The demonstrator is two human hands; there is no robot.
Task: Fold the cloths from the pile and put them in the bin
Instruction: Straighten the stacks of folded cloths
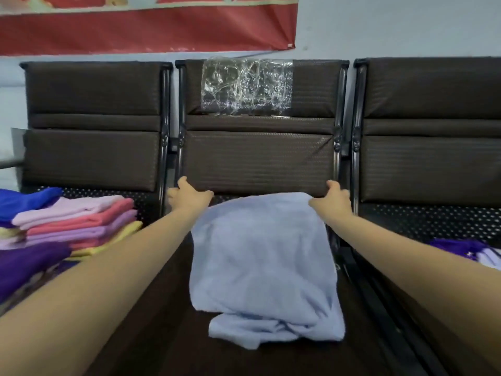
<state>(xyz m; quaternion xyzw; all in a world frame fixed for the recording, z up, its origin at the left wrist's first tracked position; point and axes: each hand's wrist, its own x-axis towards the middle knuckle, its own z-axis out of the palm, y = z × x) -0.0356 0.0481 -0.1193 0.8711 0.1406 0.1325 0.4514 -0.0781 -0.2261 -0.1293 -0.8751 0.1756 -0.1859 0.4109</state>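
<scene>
Row of three dark brown padded seats (257,158) against a pale wall; middle seat is the landmark. No readable writing anywhere: the red banner on the wall (146,28) above the middle seat shows only blurred shapes. Crinkled clear plastic sheet (246,86) is stuck on the middle seat's upper backrest.

Pale blue terry cloth (264,256) lies on the middle seat, running from the base of the backrest toward the front edge; near end is bunched and doubled under, far edge is stretched flat between the two hands. Bare seat shows on both sides of it and in front.

Stack of folded cloths, pink, lilac and yellow (78,221), sits on the seat left of the middle one, with loose blue and purple cloths beside it. Purple and white cloth heap (469,251) sits on the seat to the right, partly cut off by the frame edge.

Left hand (189,198) grip: pinching the cloth's far left corner, thumb up. Right hand (332,200) grip: pinching the far right corner.
</scene>
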